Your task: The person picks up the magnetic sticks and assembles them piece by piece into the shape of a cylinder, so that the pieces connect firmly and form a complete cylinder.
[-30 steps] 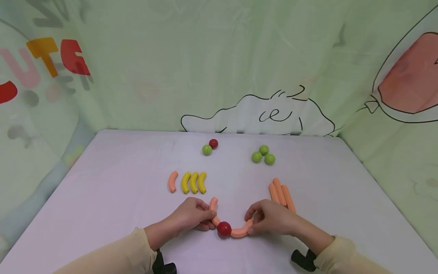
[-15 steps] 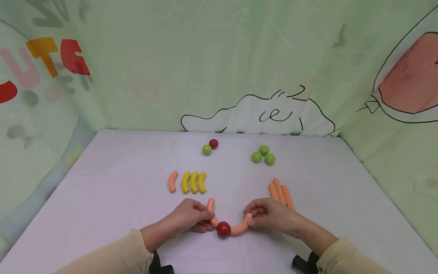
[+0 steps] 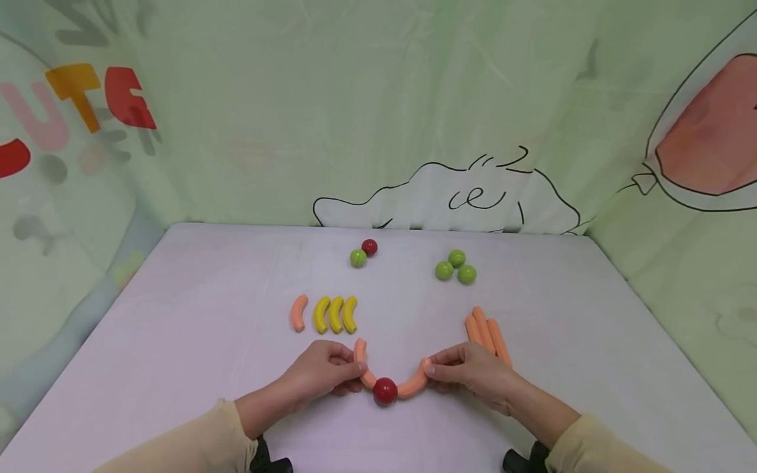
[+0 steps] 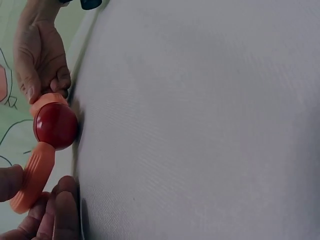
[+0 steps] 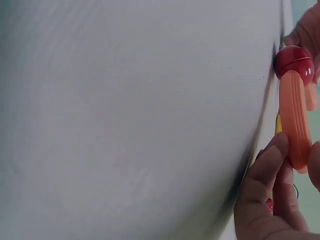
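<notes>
A red ball [image 3: 385,391] sits between two curved orange sticks, the three joined in a wide U near the table's front. My left hand [image 3: 324,370] pinches the left curved orange stick [image 3: 360,353] between thumb and fingers. On the other side, my right hand [image 3: 473,373] pinches the outer end of the right curved orange stick [image 3: 412,386]. Seen from the left wrist, the ball [image 4: 56,126] shows a seam, and the near stick [image 4: 34,177] has ridges. In the right wrist view the right-hand stick [image 5: 295,120] meets the ball [image 5: 294,64].
Beyond my hands lie a loose curved orange stick [image 3: 298,313] and three curved yellow sticks [image 3: 335,315]. Straight orange sticks [image 3: 486,334] lie past my right hand. Farther back are a red ball [image 3: 369,247], a green ball [image 3: 358,258] and three more green balls [image 3: 456,266].
Both hands have shifted slightly left and away from me with the joined pieces. The right-hand stick's outer end has swung upward in the view, and my right fingers have moved with it.
</notes>
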### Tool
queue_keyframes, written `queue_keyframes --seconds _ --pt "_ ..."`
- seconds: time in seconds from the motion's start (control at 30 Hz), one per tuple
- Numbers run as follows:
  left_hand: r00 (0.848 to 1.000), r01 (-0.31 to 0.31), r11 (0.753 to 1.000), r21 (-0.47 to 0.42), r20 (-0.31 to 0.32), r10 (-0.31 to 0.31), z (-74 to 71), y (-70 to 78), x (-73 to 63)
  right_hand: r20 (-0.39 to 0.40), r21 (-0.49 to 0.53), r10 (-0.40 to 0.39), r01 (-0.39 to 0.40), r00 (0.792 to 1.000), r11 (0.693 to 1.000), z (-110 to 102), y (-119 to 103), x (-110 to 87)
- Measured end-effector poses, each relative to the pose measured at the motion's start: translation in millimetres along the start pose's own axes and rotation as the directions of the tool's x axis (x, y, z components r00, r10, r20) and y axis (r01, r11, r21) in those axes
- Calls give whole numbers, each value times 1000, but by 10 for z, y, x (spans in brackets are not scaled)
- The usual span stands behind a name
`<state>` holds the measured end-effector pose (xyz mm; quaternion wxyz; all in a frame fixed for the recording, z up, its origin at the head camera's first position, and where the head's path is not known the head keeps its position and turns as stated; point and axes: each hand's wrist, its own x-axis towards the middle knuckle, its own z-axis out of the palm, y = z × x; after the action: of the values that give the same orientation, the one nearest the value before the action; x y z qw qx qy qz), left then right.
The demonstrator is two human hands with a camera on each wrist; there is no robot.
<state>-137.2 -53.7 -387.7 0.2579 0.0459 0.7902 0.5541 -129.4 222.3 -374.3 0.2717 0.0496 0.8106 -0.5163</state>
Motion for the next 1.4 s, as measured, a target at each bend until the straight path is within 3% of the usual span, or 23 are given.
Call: queue_keyframes --seconds 0.07,0.17,0.33,0.57,0.67,0.87,1.4 --pt "997 -64 992 107 -37 68 -8 -6 -19 -36 -82 -5 2 999 997 20 -26 -3" --pt "986 -120 961 248 -80 143 -11 3 -58 -68 -231 -81 63 994 971 41 -56 -23" --pt "977 -151 932 329 -94 192 17 35 -167 -57 -370 -213 178 975 912 61 -61 -65" --pt "969 -156 928 339 -128 210 84 11 -335 -21 -394 -287 256 958 883 87 -44 -111" --pt "973 -140 935 327 -127 190 95 -16 -367 -26 -406 -275 241 961 881 110 -47 -134" --pt "984 -96 943 319 -115 139 107 -51 -377 -54 -426 -229 185 972 886 156 -50 -145" --pt "978 -102 948 301 -143 150 101 -88 -387 -1 -506 -325 280 946 816 158 -23 -104"
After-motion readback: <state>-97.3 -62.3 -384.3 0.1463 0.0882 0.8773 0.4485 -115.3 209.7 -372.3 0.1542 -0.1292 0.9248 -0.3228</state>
